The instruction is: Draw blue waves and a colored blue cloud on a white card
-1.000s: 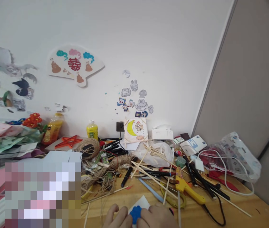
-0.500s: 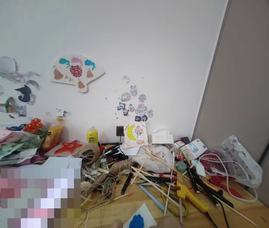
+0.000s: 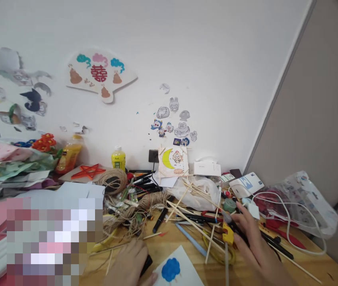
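Note:
My right hand (image 3: 254, 244) lies over the yellow glue gun (image 3: 228, 235) among pens and bamboo sticks, with thumb and fingers wrapped round its body. My left hand (image 3: 129, 263) rests on the wooden table (image 3: 183, 248) at the bottom edge. Its fingers curl over a small black object (image 3: 148, 263) that I cannot name. Between the hands lies a white card (image 3: 183, 274) with a blue cloud shape (image 3: 170, 269) on it.
Clutter fills the back of the table: twine rolls (image 3: 113, 180), bamboo sticks (image 3: 187, 216), black markers (image 3: 160, 220), a yellow bottle (image 3: 118, 159), a red star (image 3: 88, 171), a plastic bag (image 3: 298, 198) with white cable, and paper stacks at left. Stickers and a paper fan (image 3: 100, 75) hang on the wall.
Both hands left the blue cloud card. My right hand moved up and right onto the glue gun, and my left hand moved to the card's left side. The view shifted slightly.

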Motion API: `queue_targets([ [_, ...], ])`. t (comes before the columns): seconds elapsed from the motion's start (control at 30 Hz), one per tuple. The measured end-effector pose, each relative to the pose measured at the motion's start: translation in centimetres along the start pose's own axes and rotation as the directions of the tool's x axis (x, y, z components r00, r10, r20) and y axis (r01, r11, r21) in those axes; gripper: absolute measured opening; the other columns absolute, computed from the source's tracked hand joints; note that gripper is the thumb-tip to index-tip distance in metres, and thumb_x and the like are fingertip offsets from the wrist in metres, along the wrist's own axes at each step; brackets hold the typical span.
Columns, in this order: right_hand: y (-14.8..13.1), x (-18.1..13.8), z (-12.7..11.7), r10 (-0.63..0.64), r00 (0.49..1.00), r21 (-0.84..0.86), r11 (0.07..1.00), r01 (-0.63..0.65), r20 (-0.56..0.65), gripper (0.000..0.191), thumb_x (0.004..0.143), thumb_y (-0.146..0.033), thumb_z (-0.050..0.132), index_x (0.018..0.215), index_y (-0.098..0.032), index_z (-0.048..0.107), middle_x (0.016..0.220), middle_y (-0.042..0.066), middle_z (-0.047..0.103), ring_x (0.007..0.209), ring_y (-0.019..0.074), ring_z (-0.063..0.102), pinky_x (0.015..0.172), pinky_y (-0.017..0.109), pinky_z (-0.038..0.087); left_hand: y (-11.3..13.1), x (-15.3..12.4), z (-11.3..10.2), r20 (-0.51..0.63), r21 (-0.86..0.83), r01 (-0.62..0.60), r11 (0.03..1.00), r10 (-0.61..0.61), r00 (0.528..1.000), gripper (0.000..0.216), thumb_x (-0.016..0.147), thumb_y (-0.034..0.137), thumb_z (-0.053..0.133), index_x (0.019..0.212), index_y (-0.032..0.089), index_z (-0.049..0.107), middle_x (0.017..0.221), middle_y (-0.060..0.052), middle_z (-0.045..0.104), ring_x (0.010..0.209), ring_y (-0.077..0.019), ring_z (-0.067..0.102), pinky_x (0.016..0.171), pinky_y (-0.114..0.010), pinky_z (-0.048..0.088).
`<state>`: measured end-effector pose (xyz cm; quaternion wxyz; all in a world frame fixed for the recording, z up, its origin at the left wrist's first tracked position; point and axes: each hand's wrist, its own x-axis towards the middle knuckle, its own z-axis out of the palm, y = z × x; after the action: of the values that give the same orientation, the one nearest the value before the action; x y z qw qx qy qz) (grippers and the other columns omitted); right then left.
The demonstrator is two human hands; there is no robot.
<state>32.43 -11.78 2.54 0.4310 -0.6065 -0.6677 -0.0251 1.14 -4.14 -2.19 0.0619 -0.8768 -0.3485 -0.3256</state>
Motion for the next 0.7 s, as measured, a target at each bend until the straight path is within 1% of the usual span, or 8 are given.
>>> queue_targets([
  [0.1, -1.2, 0.3, 0.5, -0.132, 0.991, 0.165, 0.978, 0.129, 0.009, 0.041, 0.093, -0.031, 0.046, 0.134, -0.027, 0.045, 0.123, 0.013, 0.062, 0.106, 0.0243, 0.063, 0.086, 0.036, 0.052, 0.9, 0.7, 0.2, 0.166, -0.037, 0.072, 0.997, -0.065, 0.984, 0.019, 0.067, 0.024, 0.068, 0.086, 0.021, 0.062, 0.089, -0.003, 0.066, 0.083, -0.0222, 0.061, 0.075, -0.032, 0.049],
  [0.17, -2.5, 0.8, 1.0, -0.187, 0.977, 0.31, 0.939, 0.146, 0.107, 0.023, 0.093, -0.031, 0.048, 0.105, -0.027, 0.067, 0.112, 0.01, 0.066, 0.101, 0.0245, 0.064, 0.082, 0.036, 0.053, 1.3, 0.9, 0.2, 0.283, -0.049, 0.128, 0.991, -0.109, 0.953, 0.02, 0.066, 0.027, 0.072, 0.083, 0.02, 0.063, 0.091, -0.004, 0.065, 0.087, -0.024, 0.06, 0.079, -0.036, 0.048],
  [0.23, -3.8, 1.2, 2.0, -0.145, 0.98, 0.533, 0.844, 0.05, 0.139, 0.024, 0.093, -0.033, 0.047, 0.094, -0.026, 0.07, 0.095, 0.008, 0.071, 0.081, 0.0215, 0.067, 0.076, 0.037, 0.055, 1.5, 0.8, 0.3, 0.36, -0.057, 0.158, 0.986, -0.127, 0.924, 0.022, 0.066, 0.032, 0.073, 0.081, 0.019, 0.062, 0.091, -0.005, 0.064, 0.088, -0.025, 0.059, 0.08, -0.038, 0.046],
  [0.3, -4.6, 1.3, 3.4, -0.064, 0.982, 0.753, 0.651, -0.092, 0.176, 0.023, 0.092, -0.038, 0.049, 0.096, -0.025, 0.068, 0.099, 0.009, 0.071, 0.065, 0.0192, 0.066, 0.064, 0.037, 0.056, 1.6, 0.6, 0.5, 0.396, -0.067, 0.164, 0.984, -0.124, 0.91, 0.024, 0.067, 0.036, 0.073, 0.08, 0.019, 0.061, 0.091, -0.005, 0.062, 0.087, -0.025, 0.058, 0.078, -0.037, 0.045],
  [0.4, -4.4, 0.5, 5.8, 0.03, 0.969, 0.852, 0.471, -0.229, 0.244, 0.022, 0.083, -0.041, 0.062, 0.099, -0.026, 0.059, 0.077, 0.004, 0.071, 0.058, 0.0179, 0.063, 0.056, 0.032, 0.052, 1.8, 0.2, 0.6, 0.396, -0.089, 0.149, 0.985, -0.102, 0.913, 0.02, 0.07, 0.034, 0.071, 0.079, 0.019, 0.06, 0.089, -0.004, 0.06, 0.085, -0.0239, 0.056, 0.076, -0.035, 0.043],
  [0.5, -3.5, -0.8, 7.6, 0.037, 0.929, 0.809, 0.479, -0.341, 0.369, 0.028, 0.079, -0.049, 0.065, 0.084, -0.024, 0.054, 0.051, -0.005, 0.055, 0.049, 0.0147, 0.054, 0.057, 0.029, 0.048, 1.8, 0.1, 0.6, 0.379, -0.101, 0.111, 0.989, -0.065, 0.923, 0.013, 0.073, 0.027, 0.068, 0.079, 0.019, 0.061, 0.088, -0.003, 0.059, 0.084, -0.0225, 0.054, 0.075, -0.033, 0.041],
  [0.57, -3.2, -1.5, 8.2, -0.002, 0.911, 0.777, 0.523, -0.351, 0.413, 0.035, 0.083, -0.056, 0.057, 0.076, -0.022, 0.053, 0.048, -0.006, 0.048, 0.044, 0.0128, 0.047, 0.055, 0.029, 0.046, 1.8, 0.0, 0.6, 0.374, -0.084, 0.07, 0.994, -0.034, 0.927, 0.009, 0.075, 0.025, 0.066, 0.077, 0.019, 0.061, 0.087, -0.003, 0.059, 0.083, -0.0221, 0.053, 0.074, -0.033, 0.04],
  [0.7, -3.2, -1.9, 8.9, -0.086, 0.891, 0.714, 0.635, -0.296, 0.446, 0.049, 0.088, -0.063, 0.042, 0.098, -0.019, 0.061, 0.063, 0.001, 0.059, 0.053, 0.0149, 0.052, 0.054, 0.029, 0.045, 2.6, -0.4, 0.5, 0.284, -0.068, -0.092, 0.993, 0.107, 0.953, 0.012, 0.078, 0.028, 0.066, 0.075, 0.019, 0.06, 0.08, -0.002, 0.059, 0.079, -0.0214, 0.052, 0.071, -0.034, 0.039],
])
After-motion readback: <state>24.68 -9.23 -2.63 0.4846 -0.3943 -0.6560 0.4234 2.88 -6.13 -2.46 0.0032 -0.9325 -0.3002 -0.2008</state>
